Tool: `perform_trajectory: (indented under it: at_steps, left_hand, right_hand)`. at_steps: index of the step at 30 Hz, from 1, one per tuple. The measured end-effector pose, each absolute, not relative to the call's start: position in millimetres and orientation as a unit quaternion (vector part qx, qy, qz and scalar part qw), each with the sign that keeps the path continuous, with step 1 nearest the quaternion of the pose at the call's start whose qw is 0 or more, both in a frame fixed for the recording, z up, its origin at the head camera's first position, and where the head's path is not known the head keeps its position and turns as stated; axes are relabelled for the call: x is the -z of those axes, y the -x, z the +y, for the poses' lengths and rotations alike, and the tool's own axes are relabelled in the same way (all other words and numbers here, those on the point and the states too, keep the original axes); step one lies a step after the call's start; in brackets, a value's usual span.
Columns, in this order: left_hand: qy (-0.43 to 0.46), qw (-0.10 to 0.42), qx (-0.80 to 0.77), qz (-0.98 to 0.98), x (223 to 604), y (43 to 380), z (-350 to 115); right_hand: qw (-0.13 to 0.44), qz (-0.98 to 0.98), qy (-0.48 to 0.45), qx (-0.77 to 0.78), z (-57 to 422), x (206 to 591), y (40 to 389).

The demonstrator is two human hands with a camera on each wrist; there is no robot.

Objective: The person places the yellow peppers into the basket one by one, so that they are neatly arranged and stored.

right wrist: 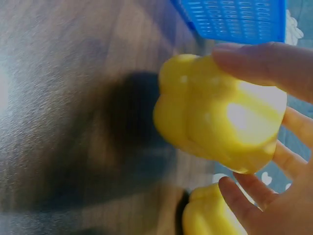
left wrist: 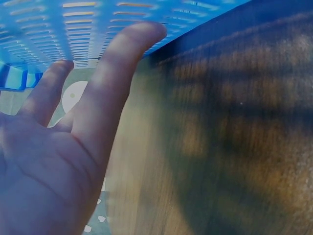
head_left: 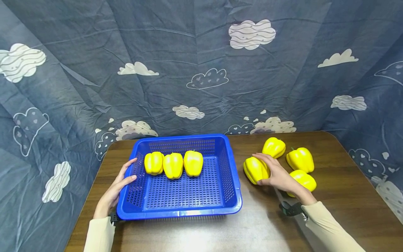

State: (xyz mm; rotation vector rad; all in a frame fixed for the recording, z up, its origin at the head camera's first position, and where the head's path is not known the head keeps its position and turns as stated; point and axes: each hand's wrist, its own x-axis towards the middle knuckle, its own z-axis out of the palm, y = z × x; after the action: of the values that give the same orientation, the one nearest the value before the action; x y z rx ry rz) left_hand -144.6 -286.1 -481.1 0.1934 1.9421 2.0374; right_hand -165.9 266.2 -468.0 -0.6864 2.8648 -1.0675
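My right hand (head_left: 277, 176) grips a yellow bell pepper (head_left: 255, 170) to the right of the blue basket (head_left: 234, 175). In the right wrist view, the thumb lies along one side of this pepper (right wrist: 215, 112) and fingers are at its other side. Three yellow bell peppers (head_left: 173, 166) sit in a row in the basket's back left part. At the basket's left side, my left hand (head_left: 113, 190) rests with fingers extended against the rim. The left wrist view shows the thumb and a finger touching the slotted wall (left wrist: 80, 29).
Right of the right hand, three more yellow bell peppers lie on the wooden table (head_left: 258, 224): one at the back (head_left: 274, 147), one farther right (head_left: 300, 160), and one partly behind the wrist (head_left: 303, 181). A dark cloud-print cloth (head_left: 195, 98) hangs behind the table.
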Motion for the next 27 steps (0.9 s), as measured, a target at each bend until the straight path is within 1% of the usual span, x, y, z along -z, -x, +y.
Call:
perform_trajectory:
  at_steps: [9, 17, 20, 27]
  left_hand:
    - [-0.078, 0.161, -0.724, 0.666, 484, 145, -286]
    - [-0.081, 0.161, -0.726, 0.664, 484, 146, -287]
    - [-0.083, 0.161, -0.726, 0.663, 484, 146, -287]
    - [-0.080, 0.160, -0.723, 0.668, 483, 146, -288]
  right_hand:
    - [-0.024, 0.911, 0.188, 0.368, 260, 448, 166]
    - [-0.023, 0.907, 0.160, 0.390, 250, 426, 164]
    - [-0.027, 0.903, 0.162, 0.396, 244, 420, 162]
    - [-0.038, 0.880, 0.201, 0.428, 228, 412, 162]
